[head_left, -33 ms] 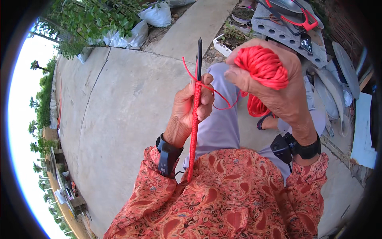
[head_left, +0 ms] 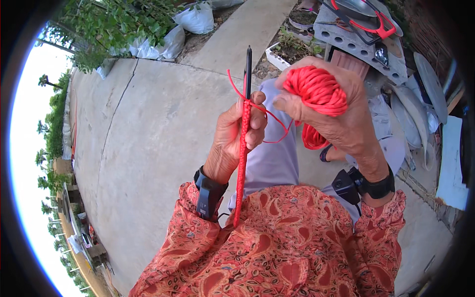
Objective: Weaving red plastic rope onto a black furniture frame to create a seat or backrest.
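Note:
My left hand [head_left: 243,121] is closed around a slim rod wound in tightly woven red cord [head_left: 241,171], held nearly upright. Its bare black end [head_left: 248,64] pokes up above my fingers, and the lower end reaches my patterned shirt. A short loose tail of cord sticks up to the left of the black end. In my right hand [head_left: 341,114] is a thick bundle of red cord [head_left: 316,90], gripped between thumb and fingers, with part of it hanging below the palm. A thin strand sags between the bundle and the rod by my left fingers.
Concrete paving [head_left: 148,128] spreads to the left and ahead. On the right, a grey hollow block [head_left: 356,44] carries a red-framed saw [head_left: 381,27]. A white planter box [head_left: 277,57] stands beyond my knee, and white sacks [head_left: 194,19] lie by the bushes.
My right hand has shifted slightly left and down with the cord bundle, and the strand between the hands hangs a little lower. My left hand and the rod stay in place.

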A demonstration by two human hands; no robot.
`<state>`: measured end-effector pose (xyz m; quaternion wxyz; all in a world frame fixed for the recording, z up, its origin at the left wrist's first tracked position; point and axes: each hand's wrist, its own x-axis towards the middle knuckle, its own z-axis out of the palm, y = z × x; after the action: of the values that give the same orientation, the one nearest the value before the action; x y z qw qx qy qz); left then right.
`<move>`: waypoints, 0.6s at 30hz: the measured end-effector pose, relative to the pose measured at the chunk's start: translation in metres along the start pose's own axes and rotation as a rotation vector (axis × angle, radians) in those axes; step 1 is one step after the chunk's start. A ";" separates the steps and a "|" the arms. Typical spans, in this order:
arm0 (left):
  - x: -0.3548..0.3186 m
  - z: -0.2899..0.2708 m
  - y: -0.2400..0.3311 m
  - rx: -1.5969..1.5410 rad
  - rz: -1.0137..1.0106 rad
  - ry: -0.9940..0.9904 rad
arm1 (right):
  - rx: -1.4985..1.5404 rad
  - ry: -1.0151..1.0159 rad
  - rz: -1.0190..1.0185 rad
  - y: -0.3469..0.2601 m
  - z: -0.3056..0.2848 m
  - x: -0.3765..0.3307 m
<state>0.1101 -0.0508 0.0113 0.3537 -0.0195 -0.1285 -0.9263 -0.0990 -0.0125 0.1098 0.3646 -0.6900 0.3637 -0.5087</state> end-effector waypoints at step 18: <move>0.000 0.011 0.000 -0.074 0.034 0.089 | -0.043 -0.053 0.059 0.002 0.015 0.023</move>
<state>0.1097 -0.0480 0.0220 0.3738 0.0067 -0.0780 -0.9242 -0.0801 -0.0320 0.1149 0.3742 -0.6997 0.3851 -0.4713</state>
